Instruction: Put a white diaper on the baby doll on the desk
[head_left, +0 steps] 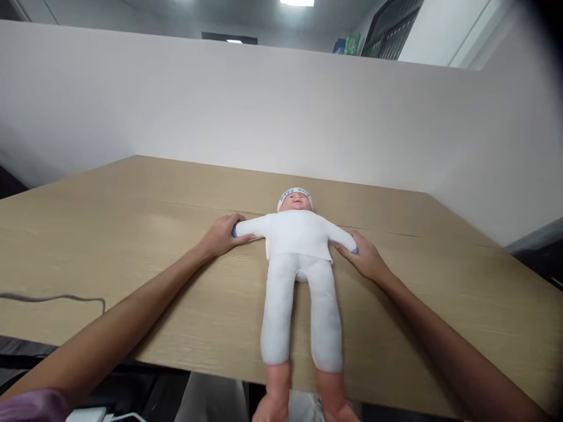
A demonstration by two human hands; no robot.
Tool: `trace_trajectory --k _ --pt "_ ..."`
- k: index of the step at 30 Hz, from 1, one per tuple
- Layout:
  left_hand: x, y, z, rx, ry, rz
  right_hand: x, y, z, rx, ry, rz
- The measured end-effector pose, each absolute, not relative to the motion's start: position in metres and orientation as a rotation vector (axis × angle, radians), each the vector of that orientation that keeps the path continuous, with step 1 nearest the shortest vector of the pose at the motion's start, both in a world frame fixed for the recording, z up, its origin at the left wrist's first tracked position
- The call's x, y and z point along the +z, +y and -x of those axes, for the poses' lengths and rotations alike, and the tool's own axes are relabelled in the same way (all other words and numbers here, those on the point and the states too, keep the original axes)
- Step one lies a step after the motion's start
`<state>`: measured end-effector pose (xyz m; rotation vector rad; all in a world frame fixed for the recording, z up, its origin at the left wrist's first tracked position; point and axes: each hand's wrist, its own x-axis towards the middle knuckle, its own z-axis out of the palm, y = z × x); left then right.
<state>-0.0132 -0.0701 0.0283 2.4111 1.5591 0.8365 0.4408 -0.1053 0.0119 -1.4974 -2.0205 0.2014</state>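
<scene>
A baby doll (299, 234) lies on its back on the wooden table (167, 187), head toward the wall and bare feet over the front edge. It wears a white long-sleeved top, white trousers (278, 310) and a white cap (295, 191) with blue lettering. Both of its arms are spread sideways. My left hand (226, 234) is closed round the cuff of the sleeve at the left, where a bit of blue shows. Round the other sleeve's end, also blue-tipped, my right hand (360, 255) is closed.
A pale wall (246, 105) rises behind the table. A grey cable (53, 298) runs across the table's left side to my forearm. Below the front edge, a white device (88, 415) with a white cord shows at lower left.
</scene>
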Motion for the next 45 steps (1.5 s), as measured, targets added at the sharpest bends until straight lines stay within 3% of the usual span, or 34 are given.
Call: trace_trajectory --k 12,29,37,45 --pt "0.017 0.019 0.008 0.979 1.762 -2.455 -0.001 -0.001 -0.451 -0.150 -1.991 1.525" --pt "0.007 0.026 0.019 0.967 1.906 -2.335 -0.023 0.020 -0.480 -0.063 -1.954 1.650" --pt "0.013 0.005 0.009 0.919 1.974 -2.370 -0.017 -0.015 -0.450 -0.124 -1.790 1.866" --pt "0.015 -0.071 -0.014 0.950 2.117 -2.363 -0.021 -0.124 -0.408 -0.158 -1.728 1.839"
